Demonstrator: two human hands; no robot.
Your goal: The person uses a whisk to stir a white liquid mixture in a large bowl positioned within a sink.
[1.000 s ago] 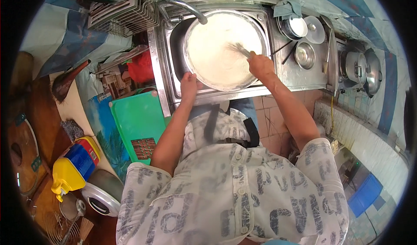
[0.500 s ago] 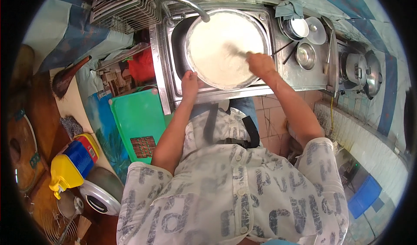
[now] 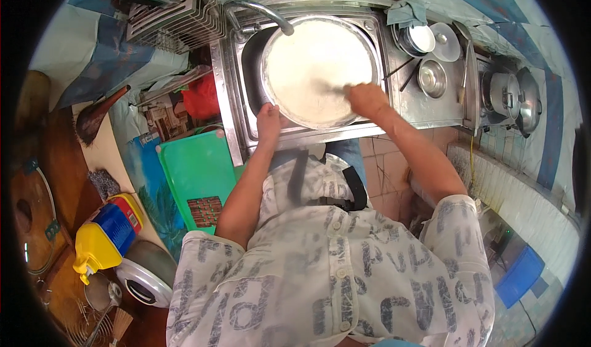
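A large round metal basin (image 3: pixel 265 79) sits over the sink (image 3: pixel 253 118), holding a pale cream-coloured mixture (image 3: pixel 314 51). The fingers of my left hand (image 3: pixel 269 121) are closed on its near left rim. My right hand (image 3: pixel 368 101) grips a utensil (image 3: pixel 332 89) above the near right part of the mixture. Motion blurs the utensil's head, which reaches into the mixture, so its exact kind cannot be made out. A curved metal faucet (image 3: pixel 265 7) arches over the basin's far left edge.
On the steel counter at right are a small metal bowl (image 3: pixel 432 79), stacked bowls (image 3: pixel 421 39), a lid (image 3: pixel 446 42) and a grey cloth (image 3: pixel 407 13). Farther right stands a pot (image 3: pixel 505 96). At left are a wire rack (image 3: pixel 184 20), a green board (image 3: pixel 191 162) and a yellow jug (image 3: pixel 98 239).
My right hand has shifted slightly left and nearer, with the utensil moving through the mixture. My left hand stays on the basin's rim. The whole view has tilted slightly.
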